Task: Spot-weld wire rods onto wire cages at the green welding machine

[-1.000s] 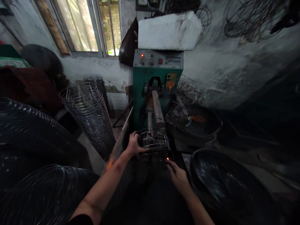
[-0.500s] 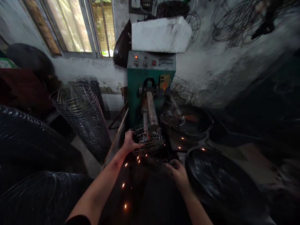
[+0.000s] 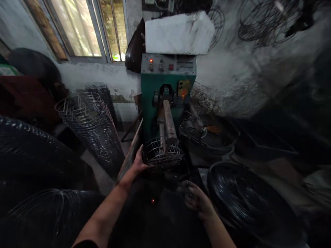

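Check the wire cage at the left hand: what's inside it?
Within the wire cage, by the left hand, the end of the lower rod shows. The thicker upper bar covers part of the far side; the bottom is too dark and screened by wires to make out.

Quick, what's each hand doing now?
Left hand: holding the wire basket by its side.
Right hand: fingers curled; too blurred to tell if holding anything.

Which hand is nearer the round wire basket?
Left. The left hand holds the round wire basket at its left side; the right hand is apart, lower right.
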The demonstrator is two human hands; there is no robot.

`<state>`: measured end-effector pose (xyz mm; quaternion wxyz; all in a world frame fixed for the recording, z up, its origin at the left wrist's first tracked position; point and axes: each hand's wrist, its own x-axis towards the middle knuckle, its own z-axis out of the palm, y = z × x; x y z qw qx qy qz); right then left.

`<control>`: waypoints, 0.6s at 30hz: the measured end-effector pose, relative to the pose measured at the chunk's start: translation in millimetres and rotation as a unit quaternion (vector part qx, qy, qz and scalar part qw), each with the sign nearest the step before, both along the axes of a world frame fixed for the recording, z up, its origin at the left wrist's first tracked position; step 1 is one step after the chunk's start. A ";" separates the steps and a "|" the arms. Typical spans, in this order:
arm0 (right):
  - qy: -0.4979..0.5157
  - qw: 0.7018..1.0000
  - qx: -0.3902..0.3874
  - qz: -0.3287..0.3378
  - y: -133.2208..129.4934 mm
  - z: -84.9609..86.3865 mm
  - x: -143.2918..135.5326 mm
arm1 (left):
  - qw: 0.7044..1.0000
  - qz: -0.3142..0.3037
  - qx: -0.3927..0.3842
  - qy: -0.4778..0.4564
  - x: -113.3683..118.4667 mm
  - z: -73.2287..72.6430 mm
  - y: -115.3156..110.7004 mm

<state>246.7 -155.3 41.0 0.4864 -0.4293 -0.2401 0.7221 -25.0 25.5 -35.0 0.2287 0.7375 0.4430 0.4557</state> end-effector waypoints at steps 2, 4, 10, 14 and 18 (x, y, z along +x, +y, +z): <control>-0.009 0.999 0.032 0.031 -2.2 8.0 0.5 | 1.000 0.019 -0.005 0.011 -7.2 8.5 -6.5; -0.029 0.995 0.068 0.067 1.0 21.5 -1.4 | 0.999 0.021 0.001 0.034 -15.3 19.2 -16.1; -0.218 0.943 0.158 0.195 44.0 64.4 -34.1 | 0.988 -0.036 0.062 0.134 -14.5 39.3 -40.1; -0.537 0.752 0.233 0.303 62.6 72.3 -54.5 | 0.981 -0.061 0.073 0.171 -2.9 38.9 -49.9; -0.743 0.516 0.241 0.351 62.7 68.5 -64.9 | 0.974 -0.083 0.056 0.205 3.2 43.5 -57.7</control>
